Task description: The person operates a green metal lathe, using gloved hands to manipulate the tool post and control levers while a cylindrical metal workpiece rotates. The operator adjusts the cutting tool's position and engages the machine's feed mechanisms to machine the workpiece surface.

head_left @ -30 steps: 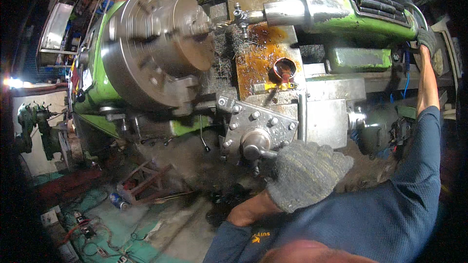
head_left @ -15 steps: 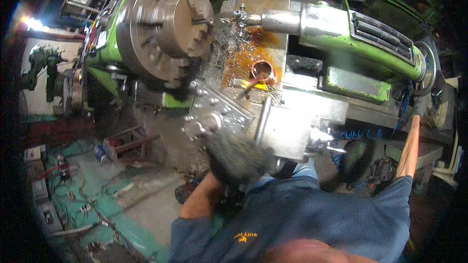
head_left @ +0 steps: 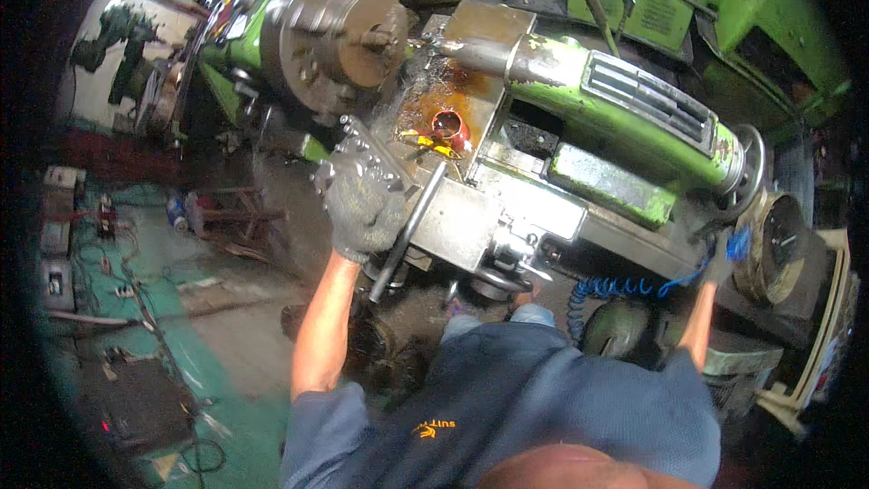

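While the green lathe [head_left: 625,118] stands with its steel chuck [head_left: 339,32] bare, the carriage handwheel [head_left: 385,217] at the apron front is covered by the gloved left hand [head_left: 362,204], fingers closed around it. The handwheel is judged heavy, stiff and probably oily (best gripped at the rim). The tailstock wheel [head_left: 747,163] is reached by the right hand [head_left: 721,258]; its grip cannot be told.
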Motion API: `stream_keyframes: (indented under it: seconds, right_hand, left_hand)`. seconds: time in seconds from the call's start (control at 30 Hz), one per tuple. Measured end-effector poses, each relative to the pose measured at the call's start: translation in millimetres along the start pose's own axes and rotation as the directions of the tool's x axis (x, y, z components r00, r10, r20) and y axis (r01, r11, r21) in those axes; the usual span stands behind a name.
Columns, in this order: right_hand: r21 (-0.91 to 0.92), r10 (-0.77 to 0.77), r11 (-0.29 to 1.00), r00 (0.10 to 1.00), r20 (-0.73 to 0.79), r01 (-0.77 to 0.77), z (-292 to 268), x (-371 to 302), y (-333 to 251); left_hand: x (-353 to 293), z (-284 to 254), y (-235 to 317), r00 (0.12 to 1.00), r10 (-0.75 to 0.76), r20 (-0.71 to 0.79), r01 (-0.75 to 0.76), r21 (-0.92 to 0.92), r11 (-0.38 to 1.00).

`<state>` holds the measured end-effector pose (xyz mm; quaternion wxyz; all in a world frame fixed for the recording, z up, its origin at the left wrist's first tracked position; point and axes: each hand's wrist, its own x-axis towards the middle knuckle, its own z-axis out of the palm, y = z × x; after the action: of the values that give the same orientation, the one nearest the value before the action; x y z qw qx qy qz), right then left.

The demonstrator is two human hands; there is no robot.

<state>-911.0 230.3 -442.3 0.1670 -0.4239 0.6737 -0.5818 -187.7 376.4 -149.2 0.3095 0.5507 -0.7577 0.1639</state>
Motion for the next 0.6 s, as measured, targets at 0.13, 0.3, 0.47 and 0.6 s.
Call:
stream_keyframes:
  seconds: [0.13, 0.3, 0.47, 0.6]
  right_hand:
    - [0.001, 0.154, 0.988, 0.988, 0.018, -0.154, -55, -76, -96]
    - [-0.033, -0.297, 0.929, 0.794, 0.53, 0.37, 7, -118, -242]
    - [-0.075, -0.284, 0.838, 0.55, 0.785, 0.54, 168, -130, -350]
    - [-0.118, -0.193, 0.79, 0.427, 0.883, 0.601, 273, -156, -402]
  left_hand:
    - [-12, 6, -13, 1.0, -0.007, 0.025, 0.007, -0.022, 1.0]
    - [-15, 13, -13, 0.999, 0.026, -0.041, -0.021, 0.116, 0.993]
    - [5, 12, -11, 0.995, -0.062, -0.073, 0.058, -0.053, 0.997]
    - [-3, 16, -21, 0.99, 0.005, -0.144, -0.023, -0.125, 0.992]
